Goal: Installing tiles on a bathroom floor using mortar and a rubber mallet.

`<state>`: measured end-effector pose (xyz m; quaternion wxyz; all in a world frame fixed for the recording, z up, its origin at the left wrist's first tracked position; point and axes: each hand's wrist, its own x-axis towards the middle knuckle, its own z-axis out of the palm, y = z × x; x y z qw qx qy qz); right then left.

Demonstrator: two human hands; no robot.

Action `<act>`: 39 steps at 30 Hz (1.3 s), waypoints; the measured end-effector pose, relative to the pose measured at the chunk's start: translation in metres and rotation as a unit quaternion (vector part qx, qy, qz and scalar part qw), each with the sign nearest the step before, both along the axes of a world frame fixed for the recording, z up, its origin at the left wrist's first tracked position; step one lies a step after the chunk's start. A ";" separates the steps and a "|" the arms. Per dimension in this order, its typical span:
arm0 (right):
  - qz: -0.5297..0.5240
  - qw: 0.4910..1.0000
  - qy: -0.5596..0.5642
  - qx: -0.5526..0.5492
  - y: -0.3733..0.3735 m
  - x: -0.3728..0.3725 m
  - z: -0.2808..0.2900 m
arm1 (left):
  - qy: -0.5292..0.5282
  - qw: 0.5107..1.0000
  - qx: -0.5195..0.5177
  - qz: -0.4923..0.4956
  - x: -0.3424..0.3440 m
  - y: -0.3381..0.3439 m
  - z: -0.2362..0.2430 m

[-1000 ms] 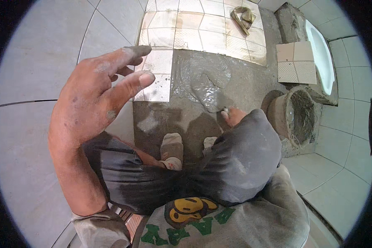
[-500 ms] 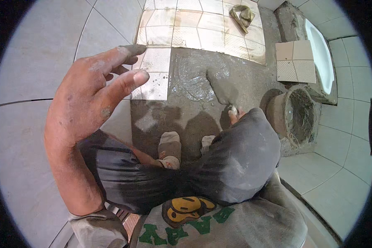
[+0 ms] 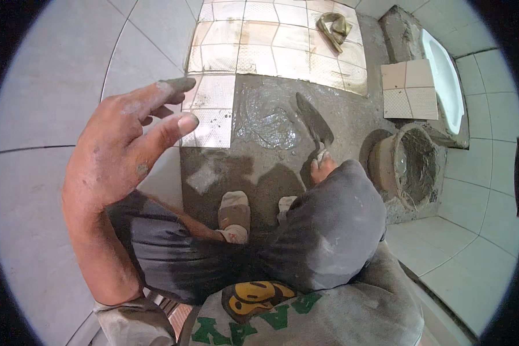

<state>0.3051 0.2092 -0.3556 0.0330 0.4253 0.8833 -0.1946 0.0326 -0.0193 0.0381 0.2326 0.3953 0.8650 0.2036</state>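
Just right of the frame's centre, the person's right hand [image 3: 324, 167] is gripping a trowel [image 3: 315, 118], closed about its handle, the blade pointing up-left beside wet mortar [image 3: 268, 124]. At frame left, the left hand [image 3: 121, 138] is hanging half open, thumb apart, holding nothing visible. The trowel is probably feeling light and stiff, its blade slippery; the handle is offering the surest hold.

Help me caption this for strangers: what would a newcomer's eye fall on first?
Probably the large left hand, smudged grey and held up at the picture's left. Next, the glossy wet mortar on the floor at upper middle, with the trowel in the right hand by its right side. Then the mortar-caked bucket at the right.
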 end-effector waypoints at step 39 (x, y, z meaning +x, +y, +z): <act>-0.095 0.990 -0.015 -0.106 0.004 -0.063 0.008 | 0.020 0.998 0.043 -0.036 0.000 -0.001 -0.001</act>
